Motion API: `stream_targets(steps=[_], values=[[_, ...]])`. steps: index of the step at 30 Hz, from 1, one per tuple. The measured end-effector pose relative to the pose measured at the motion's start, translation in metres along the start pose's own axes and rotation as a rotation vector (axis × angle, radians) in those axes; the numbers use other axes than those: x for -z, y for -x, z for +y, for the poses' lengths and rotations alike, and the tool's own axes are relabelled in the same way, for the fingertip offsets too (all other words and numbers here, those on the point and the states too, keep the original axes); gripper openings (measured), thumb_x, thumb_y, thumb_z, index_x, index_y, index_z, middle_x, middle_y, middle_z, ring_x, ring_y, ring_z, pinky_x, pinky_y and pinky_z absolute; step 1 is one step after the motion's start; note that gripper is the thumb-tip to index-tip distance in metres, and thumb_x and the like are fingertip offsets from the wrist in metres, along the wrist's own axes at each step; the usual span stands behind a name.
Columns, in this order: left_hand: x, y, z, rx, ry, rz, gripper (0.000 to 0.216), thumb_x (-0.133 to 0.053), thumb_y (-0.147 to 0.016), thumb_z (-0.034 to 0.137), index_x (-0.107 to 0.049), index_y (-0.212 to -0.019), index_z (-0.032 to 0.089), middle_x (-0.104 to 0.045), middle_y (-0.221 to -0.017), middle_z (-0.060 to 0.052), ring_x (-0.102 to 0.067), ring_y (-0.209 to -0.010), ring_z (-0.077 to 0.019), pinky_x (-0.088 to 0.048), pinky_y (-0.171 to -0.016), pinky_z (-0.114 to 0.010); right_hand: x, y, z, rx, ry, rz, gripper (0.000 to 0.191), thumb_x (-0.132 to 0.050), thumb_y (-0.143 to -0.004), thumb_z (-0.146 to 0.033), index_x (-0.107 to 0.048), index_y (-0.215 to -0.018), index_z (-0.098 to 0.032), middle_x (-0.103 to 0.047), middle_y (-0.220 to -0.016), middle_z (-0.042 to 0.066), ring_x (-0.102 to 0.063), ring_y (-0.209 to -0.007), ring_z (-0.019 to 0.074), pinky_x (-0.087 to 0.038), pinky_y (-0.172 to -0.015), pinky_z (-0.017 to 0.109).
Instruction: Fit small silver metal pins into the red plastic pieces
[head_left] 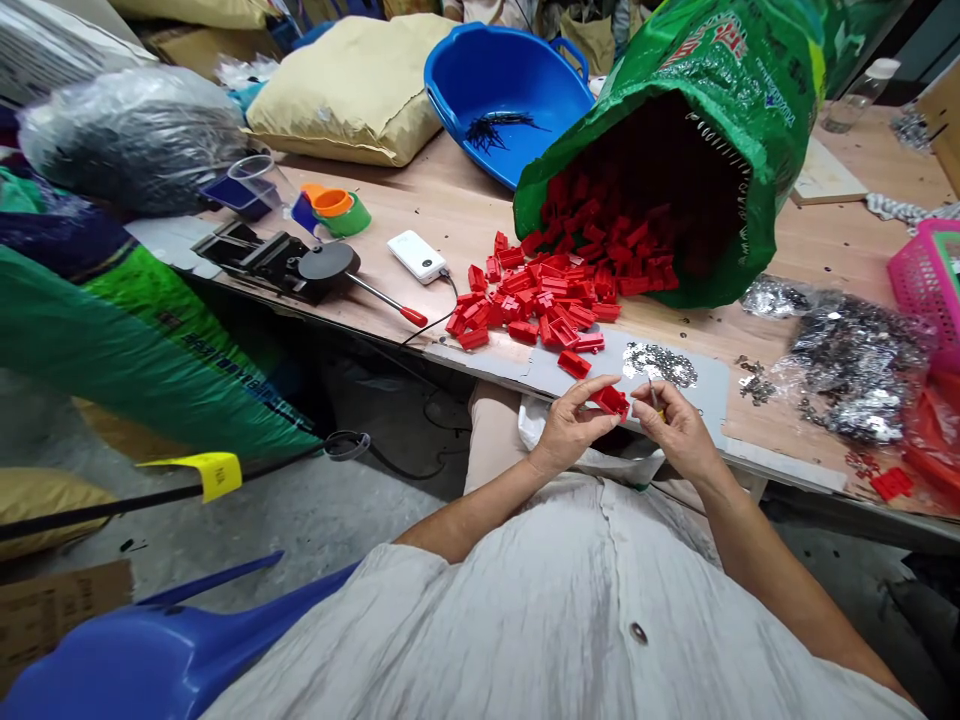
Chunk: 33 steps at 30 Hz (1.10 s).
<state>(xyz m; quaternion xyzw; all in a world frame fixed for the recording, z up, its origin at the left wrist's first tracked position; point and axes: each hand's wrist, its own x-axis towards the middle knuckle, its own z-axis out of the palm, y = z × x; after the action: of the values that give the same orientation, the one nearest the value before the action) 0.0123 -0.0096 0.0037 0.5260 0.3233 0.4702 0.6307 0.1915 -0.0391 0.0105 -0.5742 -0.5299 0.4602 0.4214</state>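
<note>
My left hand (pixel 574 428) pinches a small red plastic housing (pixel 612 401) in front of my lap, near the table edge. Close to it on the right, my right hand (pixel 675 425) is closed on a thin tool (pixel 654 398) with a metal tip and a yellow part. Most of that tool is hidden by the fingers. Beyond my hands lies a spread of small flat metal pieces (pixel 660 365) on a grey sheet (pixel 709 390). A heap of similar red housings (pixel 551 295) spills from the mouth of a green woven sack (pixel 780 200) lying on its side.
A black hand press (pixel 322 262) with a red-tipped lever stands at left. Near it lie a white power bank (pixel 416 256) with a cable and tape rolls (pixel 337 207). Behind is a blue basin (pixel 517 75). At right are bagged metal parts (pixel 855 350) and a pink basket (pixel 919 285).
</note>
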Motion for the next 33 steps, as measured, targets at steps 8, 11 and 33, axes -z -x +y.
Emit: stream_targets(steps=[8,11,33], values=[[-0.003,-0.001,0.002,0.149,0.224,0.003,0.052,-0.081,-0.068,0.020,-0.068,-0.119,0.024,-0.069,-0.095,-0.001,-0.062,-0.087,-0.0121,-0.051,-0.086,-0.027,0.004,0.004,0.001,-0.011,-0.006,-0.033,0.029,-0.061,-0.088,-0.049,-0.056,-0.101,-0.023,-0.055,-0.083,-0.001,-0.046,-0.064,0.0116,-0.038,-0.056,0.024],[-0.003,-0.001,0.003,0.165,0.229,-0.011,0.052,-0.080,-0.069,0.021,-0.067,-0.119,0.023,-0.069,-0.095,-0.002,-0.062,-0.084,-0.0121,-0.051,-0.086,-0.028,0.004,0.005,-0.001,0.059,0.040,-0.027,0.025,-0.060,-0.090,-0.046,-0.056,-0.101,-0.024,-0.058,-0.087,0.000,-0.051,-0.070,0.0129,-0.042,-0.062,0.025],[0.006,-0.009,0.007,0.242,0.231,-0.118,0.054,-0.074,-0.071,0.022,-0.064,-0.124,0.020,-0.064,-0.081,0.000,-0.053,-0.069,-0.0109,-0.044,-0.069,-0.026,0.008,0.011,-0.019,0.639,0.511,-0.105,0.017,-0.056,-0.094,-0.016,-0.064,-0.107,-0.024,-0.072,-0.096,0.004,-0.067,-0.088,0.0172,-0.055,-0.079,0.033]])
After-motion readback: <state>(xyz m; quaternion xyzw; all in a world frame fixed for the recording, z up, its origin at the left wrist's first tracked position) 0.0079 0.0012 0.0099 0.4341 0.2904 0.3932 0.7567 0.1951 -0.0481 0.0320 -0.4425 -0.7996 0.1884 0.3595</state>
